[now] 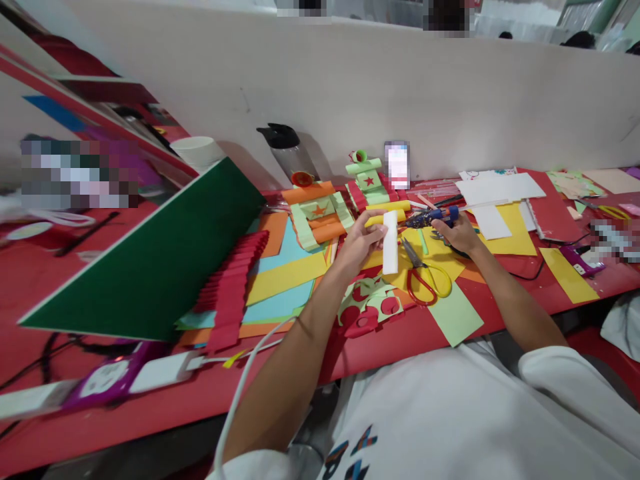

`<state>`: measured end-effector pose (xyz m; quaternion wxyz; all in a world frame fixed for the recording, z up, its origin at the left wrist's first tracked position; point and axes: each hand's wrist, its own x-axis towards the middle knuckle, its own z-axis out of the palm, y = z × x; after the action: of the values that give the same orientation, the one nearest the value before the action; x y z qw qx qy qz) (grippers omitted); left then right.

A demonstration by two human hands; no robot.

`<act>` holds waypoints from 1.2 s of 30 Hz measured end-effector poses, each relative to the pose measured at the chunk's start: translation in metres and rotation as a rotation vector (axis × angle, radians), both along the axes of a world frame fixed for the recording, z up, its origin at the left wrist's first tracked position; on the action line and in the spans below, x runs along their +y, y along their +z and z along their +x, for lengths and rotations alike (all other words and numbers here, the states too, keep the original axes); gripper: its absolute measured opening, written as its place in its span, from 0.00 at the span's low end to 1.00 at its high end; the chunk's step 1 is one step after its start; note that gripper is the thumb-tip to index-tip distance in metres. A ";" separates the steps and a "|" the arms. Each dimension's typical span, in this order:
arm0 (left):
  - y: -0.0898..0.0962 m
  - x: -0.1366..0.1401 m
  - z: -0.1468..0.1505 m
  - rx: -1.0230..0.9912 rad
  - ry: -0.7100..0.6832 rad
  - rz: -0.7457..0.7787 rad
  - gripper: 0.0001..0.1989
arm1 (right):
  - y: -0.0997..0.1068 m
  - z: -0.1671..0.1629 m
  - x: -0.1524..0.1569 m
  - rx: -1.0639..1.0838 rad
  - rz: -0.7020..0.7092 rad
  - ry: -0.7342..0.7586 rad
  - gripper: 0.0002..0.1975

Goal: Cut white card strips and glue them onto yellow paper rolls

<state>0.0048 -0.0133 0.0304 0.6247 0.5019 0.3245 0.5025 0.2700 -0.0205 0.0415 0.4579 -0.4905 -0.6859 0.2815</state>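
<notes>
My left hand (pixel 366 235) grips a folded white paper strip (pixel 391 243) upright between thumb and fingers. Just behind those fingers is a rolled yellow paper tube (pixel 397 217); whether it is held too, I cannot tell. My right hand (pixel 459 235) is closed around a blue glue gun (pixel 433 217), its nozzle toward the white strip. Scissors (pixel 423 277) with red and yellow handles lie below, between my hands. Under them are yellow paper (pixel 453 263) and a pale green sheet (pixel 455 312). Cut green and red scraps (pixel 367 307) lie near my left forearm.
Paper scroll-shaped crafts with stars (pixel 317 212) stand behind, near a bottle (pixel 293 150) and a phone (pixel 397 165) against the wall. A green board (pixel 150 260) leans at left, beside pleated red paper (pixel 233 280). A purple power strip (pixel 107 373) and white cable (pixel 255 357) run along the front.
</notes>
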 end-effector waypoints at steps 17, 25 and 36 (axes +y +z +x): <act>0.000 0.002 -0.002 -0.044 0.028 -0.024 0.27 | 0.007 -0.003 -0.006 -0.018 -0.028 0.036 0.24; -0.003 0.006 -0.003 -0.045 0.078 -0.021 0.28 | 0.008 -0.002 -0.011 0.007 -0.073 0.168 0.22; -0.001 0.005 -0.001 -0.078 0.068 -0.042 0.28 | 0.003 -0.004 -0.005 0.014 0.009 0.065 0.24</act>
<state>0.0036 -0.0088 0.0291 0.6299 0.4574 0.3273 0.5356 0.2663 -0.0258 0.0449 0.4554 -0.4638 -0.6996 0.2968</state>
